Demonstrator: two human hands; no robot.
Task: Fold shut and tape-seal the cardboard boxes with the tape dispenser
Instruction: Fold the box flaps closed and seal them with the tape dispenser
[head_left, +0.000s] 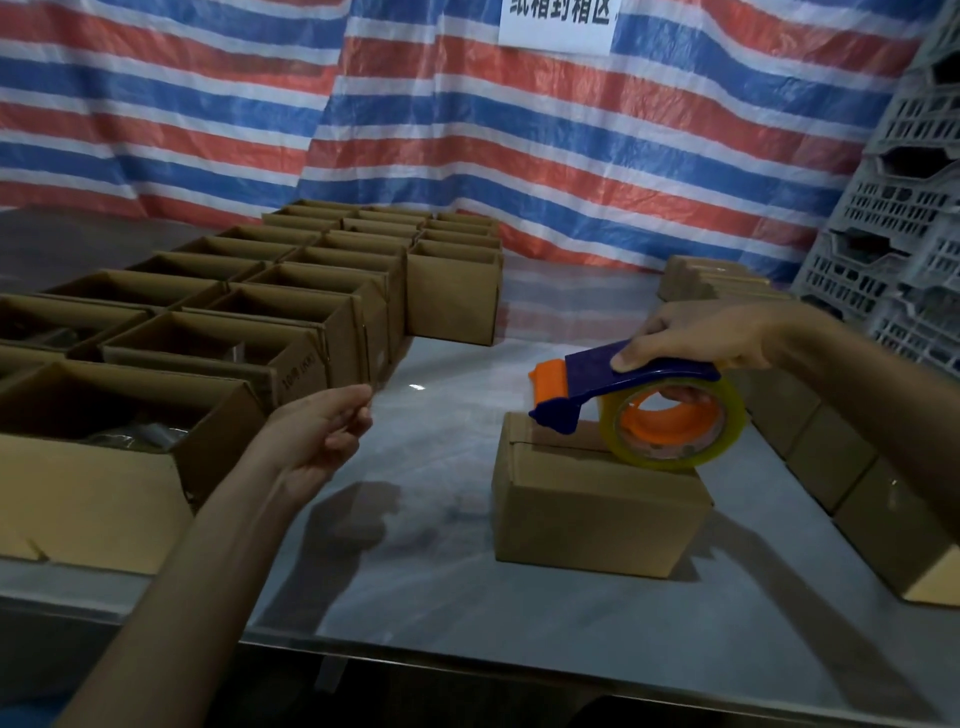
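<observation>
now right grip (696, 338) around tape dispenser (613, 387)

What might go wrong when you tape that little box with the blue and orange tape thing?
1. The left hand is off the closed box, so it might slide on the smooth table when the right hand drags the tape dispenser across.
2. With only one hand steering, the tape could run crooked and miss the flap seam.

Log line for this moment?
right hand: grips tape dispenser on closed box | left hand: open, holds nothing | open boxes: at left
</observation>
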